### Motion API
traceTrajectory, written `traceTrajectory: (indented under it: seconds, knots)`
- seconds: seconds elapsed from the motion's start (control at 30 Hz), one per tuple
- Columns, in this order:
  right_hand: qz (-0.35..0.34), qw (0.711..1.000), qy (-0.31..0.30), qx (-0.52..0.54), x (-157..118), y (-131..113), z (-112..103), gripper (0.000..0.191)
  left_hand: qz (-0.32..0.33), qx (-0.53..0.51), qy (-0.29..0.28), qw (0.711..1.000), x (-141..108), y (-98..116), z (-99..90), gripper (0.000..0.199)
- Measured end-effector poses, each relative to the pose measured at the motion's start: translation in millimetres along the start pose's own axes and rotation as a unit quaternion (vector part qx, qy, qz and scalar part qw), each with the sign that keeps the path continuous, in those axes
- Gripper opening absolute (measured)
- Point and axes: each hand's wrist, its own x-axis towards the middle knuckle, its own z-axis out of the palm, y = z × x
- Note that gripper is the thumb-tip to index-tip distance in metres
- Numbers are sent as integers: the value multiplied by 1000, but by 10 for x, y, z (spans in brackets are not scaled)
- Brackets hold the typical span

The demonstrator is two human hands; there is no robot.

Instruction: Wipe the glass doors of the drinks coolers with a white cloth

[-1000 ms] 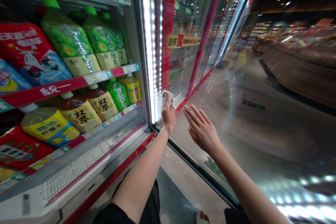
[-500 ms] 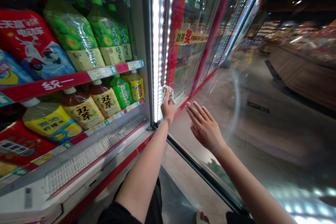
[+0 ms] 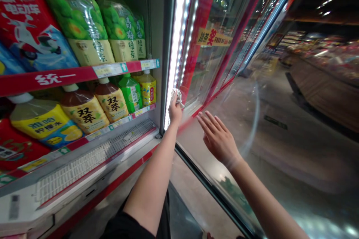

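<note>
A crumpled pale cloth (image 3: pixel 177 96) is gripped in my left hand (image 3: pixel 175 111), close against the lit LED strip (image 3: pixel 179 37) at the hinge side of the cooler. My right hand (image 3: pixel 218 137) is spread flat with its fingers stretched out, over the glass door (image 3: pixel 241 119); it holds nothing. Whether its palm touches the glass cannot be told. The door stands open to the right, with its dark lower edge (image 3: pixel 207 186) running down toward my body. A yellow sticker (image 3: pixel 214 38) shows behind the glass above my hands.
On the left, cooler shelves with red price rails (image 3: pixel 64 76) hold green tea bottles (image 3: pixel 81 22) and brown-capped-row juice bottles (image 3: pixel 84 110). Below them lies a white wire grille (image 3: pixel 101 157). Beyond the door are a shop floor and a wooden display stand (image 3: pixel 322 82).
The view has shifted slightly, closer to the shelves. My left hand with the cloth sits a little higher and further left along the light strip. My right hand stays spread in nearly the same place.
</note>
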Motion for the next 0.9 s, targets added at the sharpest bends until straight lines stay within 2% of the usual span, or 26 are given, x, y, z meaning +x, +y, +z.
traceTrajectory:
  seconds: [0.13,0.3,0.4,0.53,0.7,0.8,0.9]
  knots:
    - [-5,1000,6,0,89,27,11,93,30,25,22,999,10,-27,28,74]
    - [-7,1000,16,1,222,4,27,90,86,30,-10,996,96,46,-14,77]
    - [-14,1000,22,1,255,-18,30,90,67,31,-9,997,42,-4,-41,71]
    - [-12,1000,21,3,245,-28,42,93,34,40,15,999,-129,-81,16,68]
    - [-5,1000,17,3,200,-82,43,95,48,48,5,998,-120,-61,30,67]
    - [-5,1000,13,4,134,-120,12,97,13,59,12,998,-134,-118,8,68]
    - [1,1000,9,-1,35,-135,-35,98,-29,68,23,997,-265,-201,40,68]
